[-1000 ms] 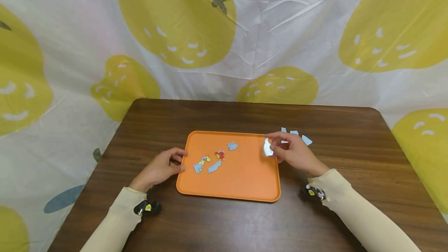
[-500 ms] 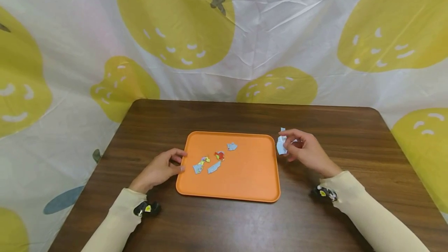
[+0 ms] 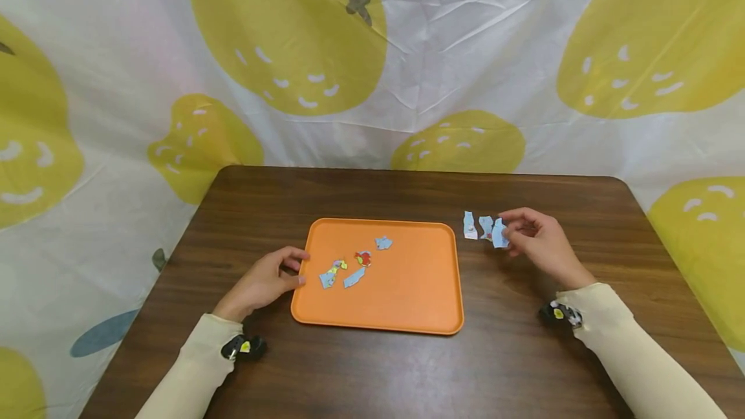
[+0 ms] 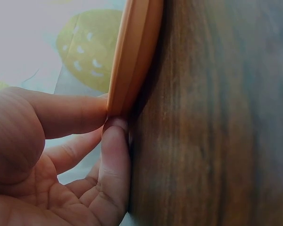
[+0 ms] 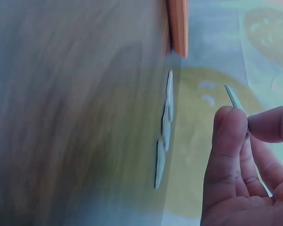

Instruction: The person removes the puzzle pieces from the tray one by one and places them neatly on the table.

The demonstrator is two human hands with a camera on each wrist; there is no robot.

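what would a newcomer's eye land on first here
Probably the bright orange tray on the dark table, with small pieces lying mostly in its left half. Then the big yellow fruit on the pale cloth behind the table. Next, the right hand, beyond the tray's right edge, pinching a pale piece.

Orange tray (image 3: pixel 407 306) flat, left hand (image 3: pixel 268 279) gripping its left rim. Small irregular printed pieces (image 3: pixel 354 277) lie on it. Light-blue piece (image 3: pixel 499 234) pinched raised in right hand (image 3: pixel 544 247); other pale pieces (image 3: pixel 470 226) flat right of tray.
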